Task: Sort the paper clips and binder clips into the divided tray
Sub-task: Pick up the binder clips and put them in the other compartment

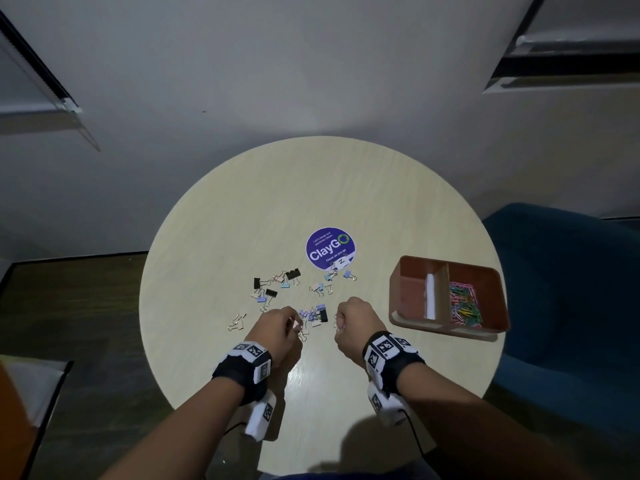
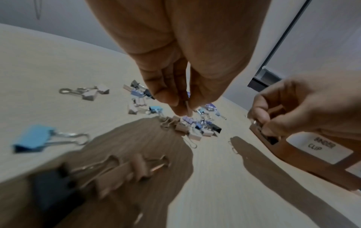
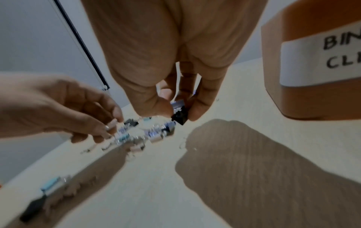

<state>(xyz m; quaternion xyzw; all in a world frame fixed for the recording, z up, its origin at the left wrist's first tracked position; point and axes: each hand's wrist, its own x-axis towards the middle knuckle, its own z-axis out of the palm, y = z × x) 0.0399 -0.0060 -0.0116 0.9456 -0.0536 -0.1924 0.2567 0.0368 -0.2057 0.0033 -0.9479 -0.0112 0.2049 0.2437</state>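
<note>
My right hand [image 3: 173, 98] pinches a black binder clip [image 3: 179, 118], my left hand [image 2: 181, 86] a thin wire handle [image 2: 187, 108]; these feel light, stiff and slippery, best gripped by the body.

Head view looks steeply down on the round table [image 1: 242, 209]; both wrist views sit low, close, sharing the scattered binder clips [image 2: 197, 126].

Black, light-blue, lilac and pale-pink binder clips [image 1: 293, 274] lie on a pale woodgrain table [image 1: 242, 209]; reddish-brown divided tray [image 1: 498, 292] holds multicoloured paper clips [image 1: 464, 303].
</note>
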